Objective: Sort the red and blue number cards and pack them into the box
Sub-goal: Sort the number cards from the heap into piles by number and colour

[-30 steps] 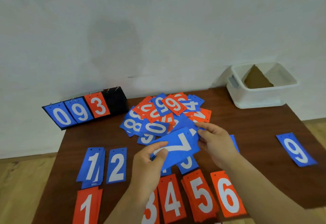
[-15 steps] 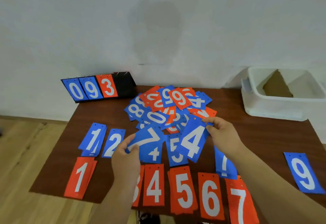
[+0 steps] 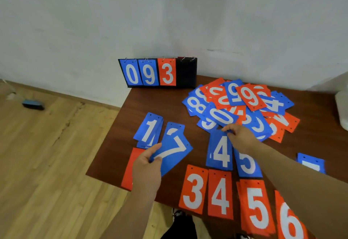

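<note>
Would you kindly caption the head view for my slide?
Left hand holds blue 7 card; right hand pinches blue 4 card.

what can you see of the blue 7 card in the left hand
The flat rectangular blue card with a white 7 looks like thin matte plastic or card. It is turned askew, gripped at its lower corner by the left hand, thumb on its face. In this view it covers most of the blue 2 card near the brown wooden table's left edge.
</note>
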Demonstrator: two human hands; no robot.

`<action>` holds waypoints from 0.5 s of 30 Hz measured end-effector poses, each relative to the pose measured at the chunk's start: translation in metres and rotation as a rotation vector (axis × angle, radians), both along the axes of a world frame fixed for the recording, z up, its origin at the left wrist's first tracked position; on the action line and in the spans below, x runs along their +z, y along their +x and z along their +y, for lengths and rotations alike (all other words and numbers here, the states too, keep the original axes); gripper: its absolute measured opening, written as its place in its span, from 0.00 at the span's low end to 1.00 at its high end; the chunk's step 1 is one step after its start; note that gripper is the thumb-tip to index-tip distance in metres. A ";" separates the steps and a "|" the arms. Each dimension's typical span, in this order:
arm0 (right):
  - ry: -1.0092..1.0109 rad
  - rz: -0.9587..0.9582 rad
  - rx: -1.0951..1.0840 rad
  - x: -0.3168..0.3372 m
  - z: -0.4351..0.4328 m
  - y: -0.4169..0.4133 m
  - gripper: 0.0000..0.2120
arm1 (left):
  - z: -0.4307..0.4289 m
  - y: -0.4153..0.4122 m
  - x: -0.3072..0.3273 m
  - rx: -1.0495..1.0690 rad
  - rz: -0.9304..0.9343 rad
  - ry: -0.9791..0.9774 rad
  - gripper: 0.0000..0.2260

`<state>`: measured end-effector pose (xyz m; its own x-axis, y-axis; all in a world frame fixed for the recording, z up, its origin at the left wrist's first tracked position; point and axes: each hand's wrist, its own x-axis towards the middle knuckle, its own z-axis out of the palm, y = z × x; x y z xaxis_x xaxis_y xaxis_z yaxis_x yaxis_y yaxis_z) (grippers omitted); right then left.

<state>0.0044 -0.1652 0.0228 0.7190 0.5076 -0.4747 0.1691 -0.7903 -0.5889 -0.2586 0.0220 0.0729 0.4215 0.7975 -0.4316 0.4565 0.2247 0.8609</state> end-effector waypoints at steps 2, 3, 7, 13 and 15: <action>-0.083 -0.026 0.006 -0.006 0.003 -0.002 0.14 | 0.012 0.000 0.001 -0.022 -0.009 -0.025 0.17; -0.084 -0.050 -0.033 -0.003 0.003 -0.007 0.15 | 0.016 0.001 0.000 -0.035 -0.016 -0.030 0.16; 0.191 0.073 -0.324 0.029 0.006 -0.045 0.09 | 0.016 0.018 -0.003 -0.127 -0.014 -0.023 0.14; 0.544 0.448 -0.577 0.048 -0.020 -0.104 0.05 | -0.041 0.070 -0.002 -0.335 -0.055 -0.062 0.13; 0.578 0.448 -0.664 0.045 -0.039 -0.108 0.03 | -0.065 0.085 -0.002 -0.396 -0.059 -0.092 0.13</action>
